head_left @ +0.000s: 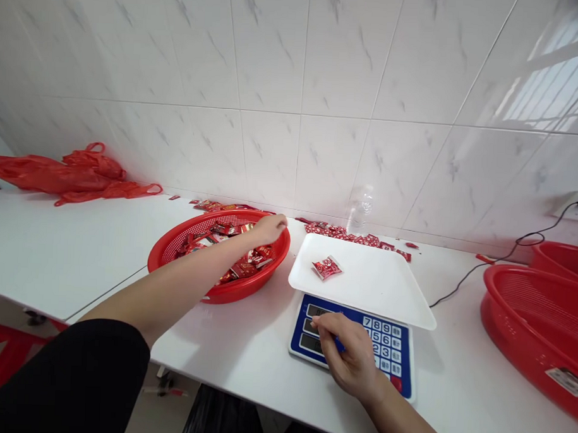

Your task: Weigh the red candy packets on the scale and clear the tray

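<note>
My left hand (271, 228) is over the far right rim of a red plastic basket (162, 243), with its fingers curled and their tips mostly hidden. Inside the basket lies a heap of small wrapped packets (247, 265), mostly red. A single red packet (327, 268) rests on the white tray (367, 279) of a weighing scale. In front of the scale's blue panel (407, 350) is my right hand (350, 351), thumb and fingers drawn together near the displays. Anything between those fingers is too small or hidden to make out.
Loose red packets (331, 230) lie along the wall behind the tray, near a clear plastic bottle (360, 209). Red plastic bags (77, 174) are at the far left. More red baskets (517, 313) stand at right, beside a black cable (462, 282) running to a wall socket.
</note>
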Available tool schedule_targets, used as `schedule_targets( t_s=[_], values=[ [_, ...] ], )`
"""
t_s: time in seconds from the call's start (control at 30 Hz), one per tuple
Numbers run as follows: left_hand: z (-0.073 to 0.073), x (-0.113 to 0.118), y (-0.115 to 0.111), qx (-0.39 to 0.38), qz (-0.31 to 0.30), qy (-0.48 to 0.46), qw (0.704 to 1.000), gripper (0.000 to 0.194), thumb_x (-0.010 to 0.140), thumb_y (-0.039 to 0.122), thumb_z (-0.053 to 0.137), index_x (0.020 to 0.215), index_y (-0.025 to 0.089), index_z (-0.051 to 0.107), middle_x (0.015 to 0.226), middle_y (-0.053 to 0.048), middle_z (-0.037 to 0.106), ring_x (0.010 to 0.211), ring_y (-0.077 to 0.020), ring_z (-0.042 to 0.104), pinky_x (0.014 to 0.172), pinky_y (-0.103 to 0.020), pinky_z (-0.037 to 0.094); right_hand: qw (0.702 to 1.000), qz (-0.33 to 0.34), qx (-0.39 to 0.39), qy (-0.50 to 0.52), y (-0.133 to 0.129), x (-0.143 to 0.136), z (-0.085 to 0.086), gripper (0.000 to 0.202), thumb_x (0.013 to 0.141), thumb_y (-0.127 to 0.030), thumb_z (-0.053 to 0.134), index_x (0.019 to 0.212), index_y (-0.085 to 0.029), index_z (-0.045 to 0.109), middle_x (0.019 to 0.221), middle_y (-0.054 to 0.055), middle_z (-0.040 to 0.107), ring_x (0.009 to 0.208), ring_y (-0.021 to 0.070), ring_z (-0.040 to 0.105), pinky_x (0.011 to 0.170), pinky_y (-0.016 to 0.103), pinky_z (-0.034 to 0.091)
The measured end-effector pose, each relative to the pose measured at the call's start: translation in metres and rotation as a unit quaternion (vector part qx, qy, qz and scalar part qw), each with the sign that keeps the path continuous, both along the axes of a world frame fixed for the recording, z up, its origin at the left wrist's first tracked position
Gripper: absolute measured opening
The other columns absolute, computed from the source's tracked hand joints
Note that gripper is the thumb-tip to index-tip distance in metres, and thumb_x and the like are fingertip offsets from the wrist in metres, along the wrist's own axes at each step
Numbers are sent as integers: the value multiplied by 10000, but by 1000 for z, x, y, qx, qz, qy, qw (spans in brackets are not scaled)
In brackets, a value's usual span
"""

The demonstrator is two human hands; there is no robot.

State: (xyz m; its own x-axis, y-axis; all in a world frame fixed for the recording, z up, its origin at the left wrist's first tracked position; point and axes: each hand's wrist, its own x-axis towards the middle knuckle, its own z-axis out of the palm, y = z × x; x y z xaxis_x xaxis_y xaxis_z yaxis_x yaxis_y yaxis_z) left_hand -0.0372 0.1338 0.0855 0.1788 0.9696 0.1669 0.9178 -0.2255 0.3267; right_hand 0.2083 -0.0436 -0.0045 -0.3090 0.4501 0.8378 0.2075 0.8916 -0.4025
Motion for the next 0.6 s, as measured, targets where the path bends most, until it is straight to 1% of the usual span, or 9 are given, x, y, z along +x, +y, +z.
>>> schedule_targets(
  t_s=[0.07, 0.1, 0.17, 0.2, 0.27, 0.33, 0.4, 0.5, 0.6],
  values=[
    [-1, -29, 5, -23, 39, 29, 999, 292, 904, 214, 333, 1011, 160, 599, 967, -91, 669, 843, -215, 606, 710, -294, 450, 1000, -1, 0, -3, 0, 0, -1, 257, 873, -52, 462, 1046, -204, 577, 857, 49, 701, 783, 147, 679, 688, 258, 548],
    [-3, -42, 5, -39, 53, 45, 997, 279, 898, 225, 353, 980, 157, 611, 913, -92, 674, 796, -214, 611, 676, -290, 447, 1000, -1, 0, -4, 0, 0, -2, 255, 872, -52, 461, 1042, -203, 576, 864, 51, 703, 793, 150, 682, 702, 264, 550],
    [-10, -59, 6, -68, 68, 77, 992, 236, 876, 257, 423, 922, 163, 634, 834, -83, 681, 739, -210, 616, 653, -280, 442, 1000, -2, 1, -6, 0, 0, -3, 250, 871, -53, 461, 1037, -201, 575, 870, 51, 704, 803, 153, 684, 713, 266, 551],
    [-15, -64, 6, -79, 69, 92, 990, 216, 861, 273, 460, 914, 169, 642, 824, -79, 686, 736, -210, 620, 660, -276, 443, 1000, -3, 1, -8, 0, -1, -3, 247, 872, -54, 462, 1036, -201, 575, 872, 51, 705, 805, 152, 684, 711, 263, 549],
    [-23, -66, 8, -94, 59, 117, 987, 211, 830, 300, 522, 949, 183, 652, 880, -74, 701, 785, -213, 630, 703, -269, 448, 1000, -8, -3, -11, 0, -1, -3, 244, 873, -57, 461, 1034, -202, 574, 879, 51, 705, 804, 150, 683, 701, 257, 546],
    [-29, -61, 11, -102, 37, 139, 984, 249, 794, 313, 575, 1001, 199, 653, 995, -73, 702, 882, -220, 631, 766, -265, 448, 1000, -9, -7, -11, 1, 0, -2, 247, 874, -58, 461, 1038, -205, 574, 881, 49, 703, 792, 145, 679, 689, 250, 542],
    [-34, -53, 16, -107, 23, 161, 981, 287, 754, 326, 622, 1010, 202, 660, 1078, -86, 687, 962, -236, 619, 821, -274, 441, 1000, -7, -10, -8, 1, 0, -1, 260, 872, -51, 462, 1052, -204, 572, 876, 47, 699, 776, 139, 673, 675, 243, 537],
    [-39, -44, 24, -113, 42, 194, 974, 394, 684, 391, 690, 1010, 171, 670, 1130, -151, 666, 1038, -294, 599, 876, -323, 433, 1000, -6, -8, -5, 2, 1, 0, 276, 866, -39, 462, 1062, -201, 567, 879, 48, 696, 782, 138, 669, 675, 241, 534],
    [-44, -42, 31, -105, 80, 219, 967, 624, 588, 468, 753, 1105, 138, 640, 1222, -226, 606, 1191, -385, 499, 978, -418, 369, 1000, -7, -3, -5, 3, 2, 2, 277, 862, -34, 456, 1055, -202, 562, 881, 50, 696, 787, 141, 669, 674, 245, 532]
  ],
)
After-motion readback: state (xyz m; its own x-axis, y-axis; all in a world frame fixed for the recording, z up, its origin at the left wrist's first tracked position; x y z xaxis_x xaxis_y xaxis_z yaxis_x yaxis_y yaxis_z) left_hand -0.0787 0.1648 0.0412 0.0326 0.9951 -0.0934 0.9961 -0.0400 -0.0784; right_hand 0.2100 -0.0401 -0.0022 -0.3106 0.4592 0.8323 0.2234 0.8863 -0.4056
